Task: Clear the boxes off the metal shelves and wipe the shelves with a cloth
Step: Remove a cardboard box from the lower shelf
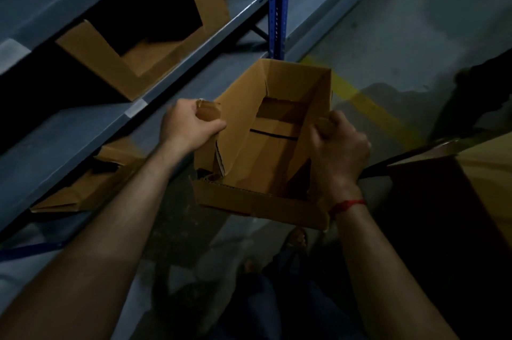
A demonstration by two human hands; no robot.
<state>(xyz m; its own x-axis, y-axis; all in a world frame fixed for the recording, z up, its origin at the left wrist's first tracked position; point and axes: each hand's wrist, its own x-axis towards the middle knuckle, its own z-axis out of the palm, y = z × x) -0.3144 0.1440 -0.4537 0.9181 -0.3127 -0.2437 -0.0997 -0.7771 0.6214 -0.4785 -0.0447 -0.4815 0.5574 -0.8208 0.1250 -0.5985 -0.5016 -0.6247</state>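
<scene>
- Left hand: grasps the left wall of the open cardboard box.
- Right hand: grasps the right wall.
- Open cardboard box: held over the floor, beside the metal shelves.
- Second box: lies on an upper shelf.

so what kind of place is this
Probably a warehouse or stockroom: grey metal shelves hold open cardboard boxes, a blue post carries them, and a yellow line is painted on the concrete floor.
</scene>
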